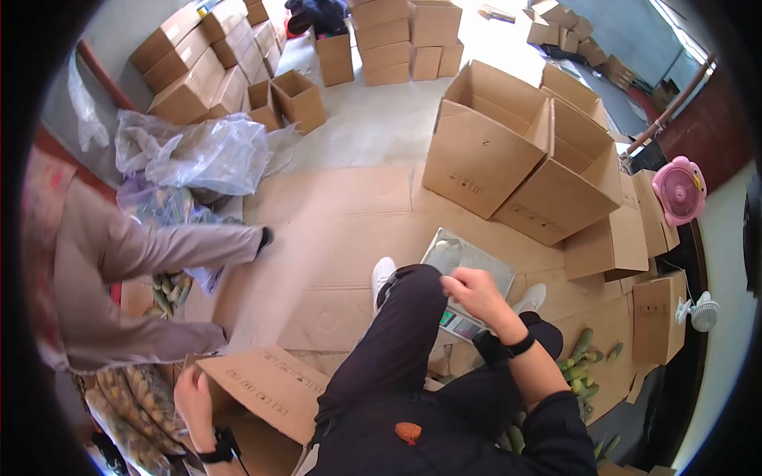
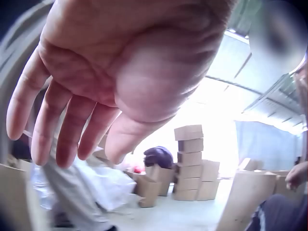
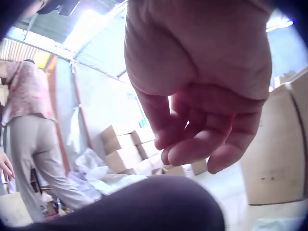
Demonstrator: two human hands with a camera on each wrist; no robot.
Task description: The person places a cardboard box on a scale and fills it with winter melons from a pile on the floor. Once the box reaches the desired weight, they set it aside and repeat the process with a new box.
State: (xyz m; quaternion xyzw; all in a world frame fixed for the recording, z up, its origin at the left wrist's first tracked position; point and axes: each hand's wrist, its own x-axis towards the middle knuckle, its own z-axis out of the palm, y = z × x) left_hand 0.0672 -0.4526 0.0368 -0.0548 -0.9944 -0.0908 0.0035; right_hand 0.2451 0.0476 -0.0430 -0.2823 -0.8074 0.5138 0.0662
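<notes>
At the lower left of the head view, the left hand (image 1: 195, 401) is beside the upper edge of an open cardboard box (image 1: 266, 385). Its fingers (image 2: 69, 125) hang straight and apart in the left wrist view, with nothing in the palm. Above the knee, the right hand (image 1: 479, 295) is held near a flat scale (image 1: 486, 258) with a lit display. That hand's fingers (image 3: 192, 152) hang loosely curled and hold nothing in the right wrist view. A small reddish-brown item (image 1: 408, 432) lies on the dark clothing of the lap.
Another person (image 1: 143, 246) stands at the left by clear plastic bags (image 1: 198, 155). Large open boxes (image 1: 488, 143) stand ahead on the right, with a pink fan (image 1: 679, 191) beyond. Green oblong produce (image 1: 582, 369) lies right of the legs. Bagged brown items (image 1: 131, 404) are at lower left.
</notes>
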